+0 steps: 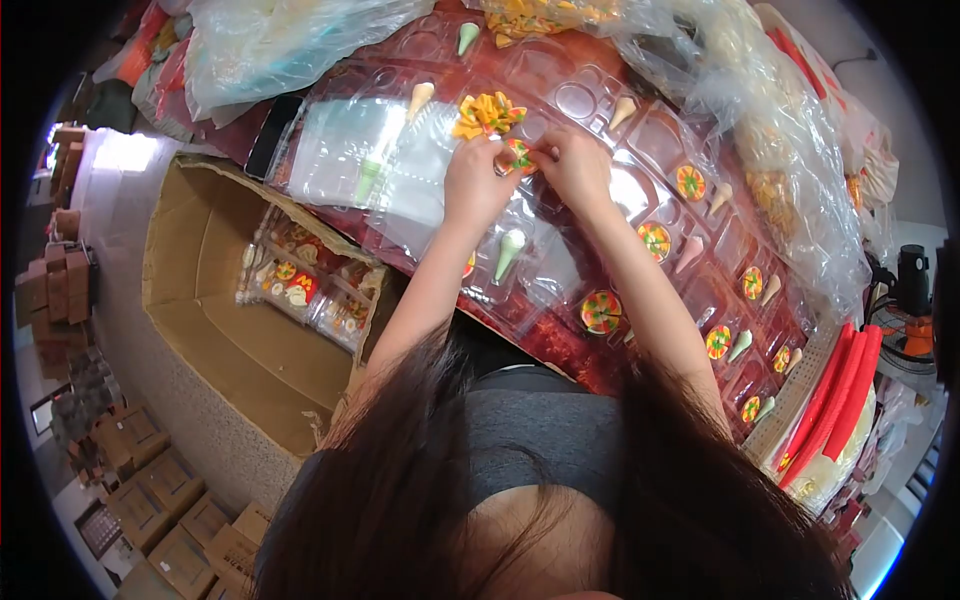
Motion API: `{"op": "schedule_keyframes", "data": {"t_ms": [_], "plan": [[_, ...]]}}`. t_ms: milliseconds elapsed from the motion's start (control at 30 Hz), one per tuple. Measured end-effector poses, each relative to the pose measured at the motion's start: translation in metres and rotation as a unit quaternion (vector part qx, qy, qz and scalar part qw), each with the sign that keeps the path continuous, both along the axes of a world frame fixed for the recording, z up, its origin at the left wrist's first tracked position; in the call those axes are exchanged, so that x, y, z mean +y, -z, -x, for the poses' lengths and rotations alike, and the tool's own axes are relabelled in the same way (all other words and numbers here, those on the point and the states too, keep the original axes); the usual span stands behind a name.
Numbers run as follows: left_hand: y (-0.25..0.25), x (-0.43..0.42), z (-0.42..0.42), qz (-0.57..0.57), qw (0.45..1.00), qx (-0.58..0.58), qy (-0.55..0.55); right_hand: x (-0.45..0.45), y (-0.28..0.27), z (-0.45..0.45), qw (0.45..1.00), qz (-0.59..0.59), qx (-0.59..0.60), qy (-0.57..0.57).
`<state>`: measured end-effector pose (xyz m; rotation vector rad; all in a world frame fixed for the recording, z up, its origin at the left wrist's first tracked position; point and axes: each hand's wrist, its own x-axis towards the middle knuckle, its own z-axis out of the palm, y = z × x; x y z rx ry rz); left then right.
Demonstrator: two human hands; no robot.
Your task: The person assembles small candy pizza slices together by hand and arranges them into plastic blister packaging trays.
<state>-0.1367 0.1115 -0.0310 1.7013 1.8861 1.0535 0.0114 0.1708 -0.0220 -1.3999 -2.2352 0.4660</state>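
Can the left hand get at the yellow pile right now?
Likely yes: the yellow pile sits just beyond the left hand with nothing visible between, though its fingers are at the round piece.

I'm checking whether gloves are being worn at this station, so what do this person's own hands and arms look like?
The left hand and right hand are bare, with no gloves. Wrists and forearms show no sleeves, watch or bracelet. A grey top is worn; long hair hides much of the upper arms.

Both arms [432,285] forward, left grip [476,178] and right grip [579,170] close together, fingers [546,142] bent
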Motion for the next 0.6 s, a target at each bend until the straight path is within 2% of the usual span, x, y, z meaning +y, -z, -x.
{"op": "schedule_keyframes", "data": {"t_ms": [100,233,433,567,600], "plan": [[-0.003,0.003,0.000,0.032,0.999,0.002,-0.011,0.002,0.002,-0.003,1.000,-0.014,-0.003,-0.024],[-0.003,0.004,0.003,-0.100,0.992,-0.033,-0.073,0.005,0.000,-0.013,0.992,0.065,0.098,-0.042],[-0.004,0.003,0.008,-0.064,0.996,0.047,-0.036,-0.007,0.001,-0.007,0.991,0.037,0.113,-0.061],[-0.002,0.009,0.015,-0.025,0.999,0.042,-0.021,-0.011,0.000,-0.003,0.990,-0.114,0.014,-0.084],[-0.004,0.008,0.016,-0.024,0.999,0.042,-0.020,-0.011,0.001,-0.002,0.990,-0.114,0.014,-0.083]]}}
